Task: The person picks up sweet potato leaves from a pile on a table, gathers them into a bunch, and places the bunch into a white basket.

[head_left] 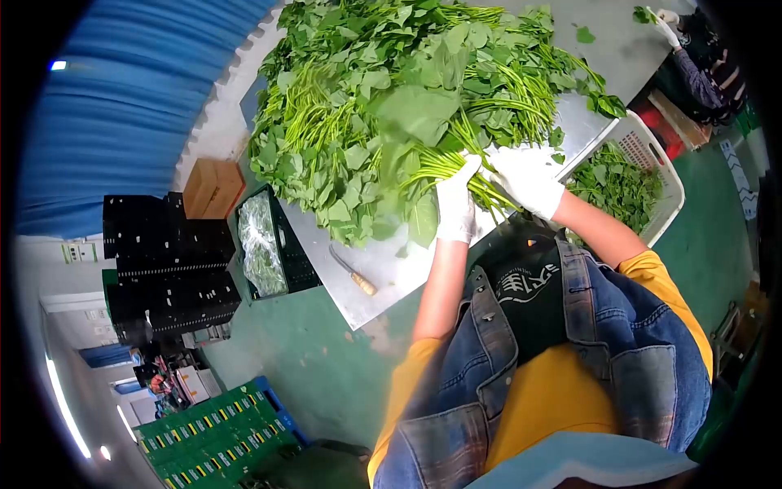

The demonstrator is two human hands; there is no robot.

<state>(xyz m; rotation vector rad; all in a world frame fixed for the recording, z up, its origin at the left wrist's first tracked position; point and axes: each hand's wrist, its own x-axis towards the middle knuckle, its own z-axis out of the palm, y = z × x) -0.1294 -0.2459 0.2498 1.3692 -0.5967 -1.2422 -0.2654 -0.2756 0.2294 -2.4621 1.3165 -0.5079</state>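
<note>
On the metal table (391, 273), a big heap of leafy greens (358, 98) covered most of the top. At its near edge both gloved hands met on one bunch of stems (436, 163), drawn out from the heap with its leaves still lying among the rest. The left hand (456, 202) was closed round the cut ends of the stems from the side. The right hand (528, 181) was just beside it, its fingers curled over the same stems and pressing them together.

A knife (353, 272) with a wooden handle lay on bare metal near the left forearm, apart from the greens. Off the table's left end stood a black crate (297, 253) with bagged greens in it, and beyond that a stack of black crates (167, 261) and a cardboard box (212, 187). By the right elbow a white basket (664, 175), set against the table's edge, held loose leaves. At the far corner of the table another person's gloved hand (668, 26) held a few leaves. Green crates (213, 440) sat on the green floor (326, 367) behind.
</note>
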